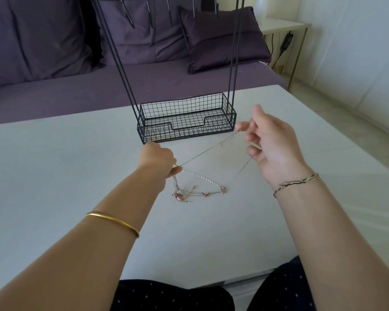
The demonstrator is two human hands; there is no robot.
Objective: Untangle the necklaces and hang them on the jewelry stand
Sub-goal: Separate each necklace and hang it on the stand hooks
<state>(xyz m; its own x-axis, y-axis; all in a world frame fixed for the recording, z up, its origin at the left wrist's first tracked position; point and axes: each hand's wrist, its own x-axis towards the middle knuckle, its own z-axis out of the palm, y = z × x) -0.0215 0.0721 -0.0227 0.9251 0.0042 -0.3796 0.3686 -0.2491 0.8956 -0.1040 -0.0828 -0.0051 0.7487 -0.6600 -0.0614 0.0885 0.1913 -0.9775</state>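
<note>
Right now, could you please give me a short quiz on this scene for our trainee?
1. True or false: the wire basket holds no necklace.
2. Which hands pinch the stretched chain? A) left hand only B) right hand only C) both
3. Where does the tangle of necklaces lie?
Key: 1 true; 2 C; 3 on the table, just below the left hand.

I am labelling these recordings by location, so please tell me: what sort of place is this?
Probably a living room in a home. A purple sofa with loose cushions stands behind the white table, and a small side table with a power cable stands by the wall.
</note>
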